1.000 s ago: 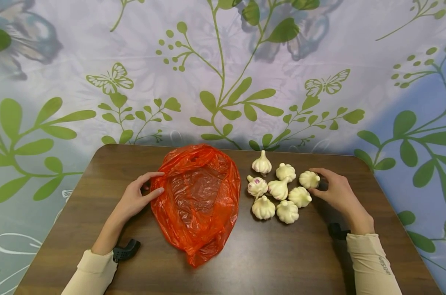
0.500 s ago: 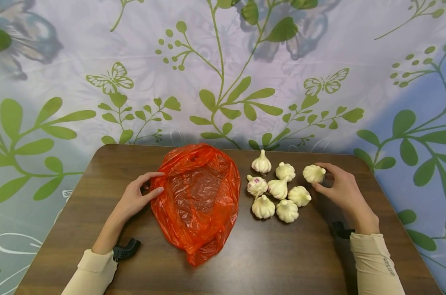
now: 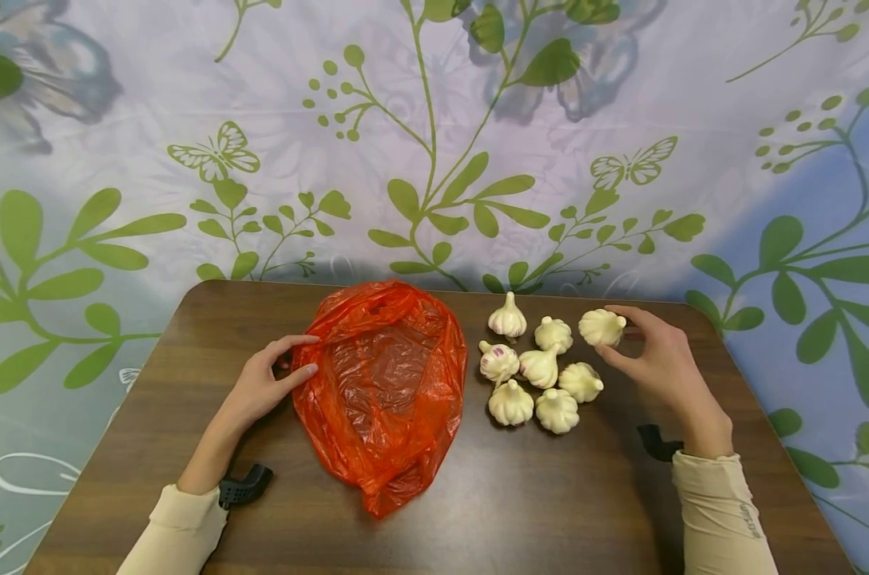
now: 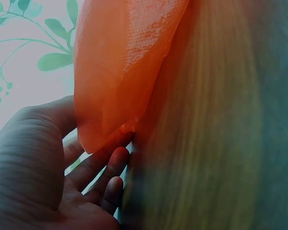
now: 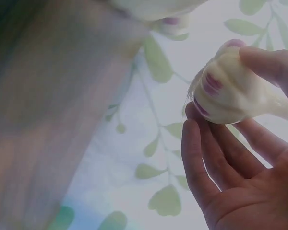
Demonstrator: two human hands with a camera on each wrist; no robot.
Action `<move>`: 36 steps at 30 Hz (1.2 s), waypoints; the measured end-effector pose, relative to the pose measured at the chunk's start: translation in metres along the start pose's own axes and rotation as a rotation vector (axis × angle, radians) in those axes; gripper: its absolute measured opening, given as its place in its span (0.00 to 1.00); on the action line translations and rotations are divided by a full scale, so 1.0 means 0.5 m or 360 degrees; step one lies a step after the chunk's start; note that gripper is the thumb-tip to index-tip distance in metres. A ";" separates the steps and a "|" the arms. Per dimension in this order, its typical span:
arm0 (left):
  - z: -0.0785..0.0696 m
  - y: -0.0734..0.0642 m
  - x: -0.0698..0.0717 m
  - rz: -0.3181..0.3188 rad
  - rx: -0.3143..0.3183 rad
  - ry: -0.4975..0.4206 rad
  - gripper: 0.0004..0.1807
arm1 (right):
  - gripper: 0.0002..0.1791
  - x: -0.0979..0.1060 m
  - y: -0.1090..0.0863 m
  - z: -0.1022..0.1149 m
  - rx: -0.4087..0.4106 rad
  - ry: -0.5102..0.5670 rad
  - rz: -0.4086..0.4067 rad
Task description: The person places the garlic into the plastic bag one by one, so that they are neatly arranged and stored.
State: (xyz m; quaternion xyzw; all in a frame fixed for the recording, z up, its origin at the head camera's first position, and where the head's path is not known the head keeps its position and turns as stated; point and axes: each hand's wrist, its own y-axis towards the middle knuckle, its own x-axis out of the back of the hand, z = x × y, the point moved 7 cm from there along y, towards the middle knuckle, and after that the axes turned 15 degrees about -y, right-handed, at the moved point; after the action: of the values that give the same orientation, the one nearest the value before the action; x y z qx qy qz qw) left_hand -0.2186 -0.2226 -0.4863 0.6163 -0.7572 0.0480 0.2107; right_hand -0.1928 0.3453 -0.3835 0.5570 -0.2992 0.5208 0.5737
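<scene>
In the head view a red plastic bag (image 3: 434,383) lies spread on the table, its mouth facing up. My left hand (image 3: 262,383) holds the bag's left edge, thumb and forefinger on the film. Close up, the left wrist view has the film (image 4: 120,62) draped over part of that hand. My right hand (image 3: 657,355) pinches a garlic bulb (image 3: 601,327) between thumb and fingers. Purple streaks mark this bulb's base in the right wrist view, and its stem points towards the palm. Several more garlic bulbs (image 3: 539,367) sit grouped just left of the right hand.
The brown wooden table (image 3: 492,511) ends at a back edge against a patterned cloth (image 3: 434,120) with leaves and butterflies. Black wrist mounts (image 3: 246,485) sit under both forearms. The loose garlic stands between the bag and the right hand.
My right hand has raised the rightmost garlic bulb away from the group, first shifting a little right, then back left. My left hand and the bag look unchanged.
</scene>
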 end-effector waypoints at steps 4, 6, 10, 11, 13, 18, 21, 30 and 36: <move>-0.022 -0.004 -0.004 -0.0008 0.0003 -0.0021 0.24 | 0.35 0.005 0.012 0.034 0.0053 0.0014 -0.0016; -0.034 -0.006 -0.004 -0.0004 -0.0002 -0.0025 0.23 | 0.34 0.007 0.018 0.052 0.0077 0.0019 -0.0024; -0.018 -0.005 0.000 0.0007 -0.0013 -0.0019 0.24 | 0.34 0.002 0.031 0.079 0.0095 0.0037 -0.0003; -0.012 -0.004 0.001 0.0011 -0.0007 -0.0020 0.24 | 0.34 -0.001 0.034 0.084 0.0100 0.0042 0.0002; 0.000 -0.003 0.001 0.0016 0.0000 -0.0013 0.24 | 0.34 -0.005 0.038 0.091 0.0101 0.0049 0.0016; 0.002 -0.002 -0.001 0.0025 0.0015 -0.0020 0.23 | 0.34 -0.009 0.043 0.103 0.0096 0.0053 0.0034; 0.001 -0.001 -0.002 0.0020 0.0013 -0.0028 0.24 | 0.33 -0.011 0.047 0.115 0.0103 0.0049 0.0054; 0.001 -0.002 -0.001 0.0008 -0.0004 -0.0022 0.24 | 0.34 -0.027 0.076 0.173 0.0173 0.0114 0.0106; 0.002 -0.002 0.001 0.0017 0.0014 -0.0015 0.22 | 0.33 -0.031 0.094 0.216 0.0178 0.0178 0.0108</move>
State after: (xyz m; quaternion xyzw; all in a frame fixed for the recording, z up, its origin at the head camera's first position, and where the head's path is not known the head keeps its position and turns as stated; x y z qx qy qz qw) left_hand -0.2180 -0.2236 -0.4874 0.6135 -0.7612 0.0495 0.2042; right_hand -0.2155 0.2307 -0.3609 0.5477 -0.2559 0.5860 0.5395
